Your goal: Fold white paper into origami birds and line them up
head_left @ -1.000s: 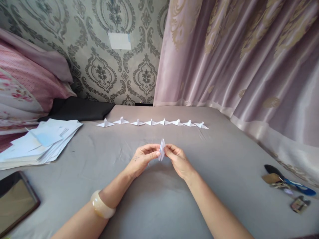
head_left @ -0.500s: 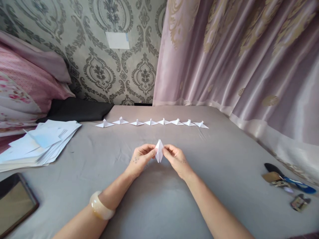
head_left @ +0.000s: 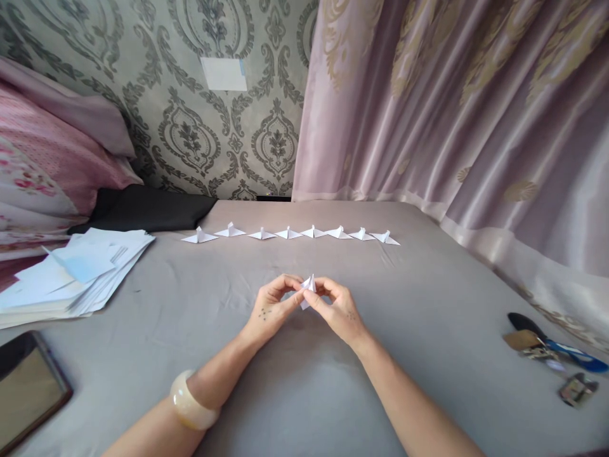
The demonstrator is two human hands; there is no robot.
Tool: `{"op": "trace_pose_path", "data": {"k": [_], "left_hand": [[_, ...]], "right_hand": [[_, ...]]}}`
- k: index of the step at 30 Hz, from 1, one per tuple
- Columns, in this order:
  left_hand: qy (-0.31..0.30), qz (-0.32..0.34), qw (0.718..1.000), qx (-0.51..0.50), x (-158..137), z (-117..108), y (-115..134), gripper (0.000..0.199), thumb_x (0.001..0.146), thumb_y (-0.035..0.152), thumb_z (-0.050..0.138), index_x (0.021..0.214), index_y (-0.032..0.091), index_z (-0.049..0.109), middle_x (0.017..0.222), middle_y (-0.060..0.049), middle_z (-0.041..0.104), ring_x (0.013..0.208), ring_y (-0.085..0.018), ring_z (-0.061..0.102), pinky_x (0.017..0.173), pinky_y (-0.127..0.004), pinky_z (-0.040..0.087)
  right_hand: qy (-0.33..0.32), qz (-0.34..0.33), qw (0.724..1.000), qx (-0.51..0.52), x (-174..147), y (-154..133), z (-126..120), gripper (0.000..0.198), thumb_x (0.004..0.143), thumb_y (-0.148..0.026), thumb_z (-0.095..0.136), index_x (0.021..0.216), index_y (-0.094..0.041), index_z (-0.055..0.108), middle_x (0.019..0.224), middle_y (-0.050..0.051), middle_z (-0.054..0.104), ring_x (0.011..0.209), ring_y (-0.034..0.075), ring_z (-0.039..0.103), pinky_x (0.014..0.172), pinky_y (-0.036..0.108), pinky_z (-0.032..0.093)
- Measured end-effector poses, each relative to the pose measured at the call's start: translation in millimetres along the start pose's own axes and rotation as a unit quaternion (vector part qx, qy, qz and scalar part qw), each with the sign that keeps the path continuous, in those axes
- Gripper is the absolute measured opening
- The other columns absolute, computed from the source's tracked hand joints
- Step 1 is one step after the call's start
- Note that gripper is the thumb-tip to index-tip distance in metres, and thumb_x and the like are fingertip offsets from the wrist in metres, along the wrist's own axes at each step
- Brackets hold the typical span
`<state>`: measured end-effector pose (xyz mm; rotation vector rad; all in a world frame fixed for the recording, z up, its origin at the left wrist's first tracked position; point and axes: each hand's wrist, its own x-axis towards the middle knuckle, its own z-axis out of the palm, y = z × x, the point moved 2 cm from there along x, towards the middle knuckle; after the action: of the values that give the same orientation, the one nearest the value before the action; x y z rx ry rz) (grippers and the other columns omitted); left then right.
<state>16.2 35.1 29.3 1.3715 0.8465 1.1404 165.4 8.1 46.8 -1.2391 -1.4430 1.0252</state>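
Between my two hands, low over the grey cloth [head_left: 304, 381], is a small piece of folded white paper [head_left: 310, 284] with pointed tips at its top. My left hand [head_left: 276, 301] pinches it from the left, thumb on the near face. From the right, my right hand [head_left: 335, 308] pinches it too, its thumb against the near side. The thumbs nearly meet and cover the paper's middle. Beyond the hands, a row of several white folded paper birds [head_left: 288, 233] stretches across the cloth.
At left lie a stack of white paper sheets [head_left: 104, 279], a dark folded cloth [head_left: 147, 209] and a phone [head_left: 33, 390]. Blue-handled scissors [head_left: 573, 354], keys [head_left: 540, 350] and a small metal object [head_left: 578, 388] lie at right. A pink curtain [head_left: 404, 127] hangs along the right side.
The folded paper was an upright diamond held at its side edges. Now its upper tips stand apart and lean right, and my thumbs have come together over its middle.
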Motion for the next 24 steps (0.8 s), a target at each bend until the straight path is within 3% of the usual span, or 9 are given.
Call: {"op": "trace_pose_path", "data": {"k": [4, 8, 12, 17, 24], "left_hand": [[0.022, -0.014, 0.999, -0.031, 1, 2, -4, 0.021, 0.073, 0.032, 0.075, 0.079, 0.017, 0.062, 0.080, -0.002, 0.065, 0.078, -0.015, 0.060, 0.077, -0.026, 0.047], [0.020, -0.026, 0.999, -0.029, 0, 3, -3, 0.027, 0.074, 0.034, 0.075, 0.093, 0.018, 0.065, 0.085, -0.003, 0.068, 0.081, -0.016, 0.061, 0.077, -0.026, 0.048], [0.016, -0.042, 0.999, 0.030, -1, 2, 0, 0.022, 0.077, 0.037, 0.071, 0.082, 0.016, 0.068, 0.081, -0.004, 0.069, 0.079, -0.017, 0.062, 0.076, -0.027, 0.046], [0.045, -0.010, 0.998, 0.046, 0, 0, -1, 0.018, 0.074, 0.034, 0.074, 0.074, 0.017, 0.069, 0.074, -0.002, 0.066, 0.074, -0.015, 0.059, 0.074, -0.025, 0.045], [0.074, -0.081, 0.990, -0.087, 3, 1, -1, 0.017, 0.071, 0.032, 0.077, 0.074, 0.017, 0.069, 0.075, -0.001, 0.069, 0.075, -0.015, 0.061, 0.074, -0.026, 0.046]], "right_hand": [[0.002, 0.000, 1.000, -0.005, 1, 1, -2, 0.019, 0.081, -0.035, 0.062, 0.089, -0.019, 0.070, 0.086, 0.003, 0.070, 0.084, 0.019, 0.062, 0.081, 0.032, 0.047], [0.003, -0.001, 1.000, -0.006, 1, 1, -3, 0.019, 0.081, -0.035, 0.062, 0.090, -0.020, 0.071, 0.087, 0.003, 0.070, 0.084, 0.018, 0.062, 0.081, 0.031, 0.046], [0.004, -0.006, 1.000, 0.001, 2, 2, -3, 0.018, 0.081, -0.037, 0.063, 0.085, -0.021, 0.072, 0.085, 0.002, 0.068, 0.082, 0.018, 0.061, 0.081, 0.030, 0.046], [0.015, -0.016, 1.000, 0.012, 4, 8, -1, 0.018, 0.079, -0.038, 0.066, 0.078, -0.021, 0.072, 0.079, 0.002, 0.065, 0.079, 0.017, 0.060, 0.078, 0.029, 0.045], [0.058, 0.041, 0.997, 0.033, 3, 13, 4, 0.025, 0.074, -0.042, 0.071, 0.085, -0.020, 0.071, 0.080, 0.003, 0.068, 0.077, 0.017, 0.060, 0.076, 0.030, 0.046]]}}
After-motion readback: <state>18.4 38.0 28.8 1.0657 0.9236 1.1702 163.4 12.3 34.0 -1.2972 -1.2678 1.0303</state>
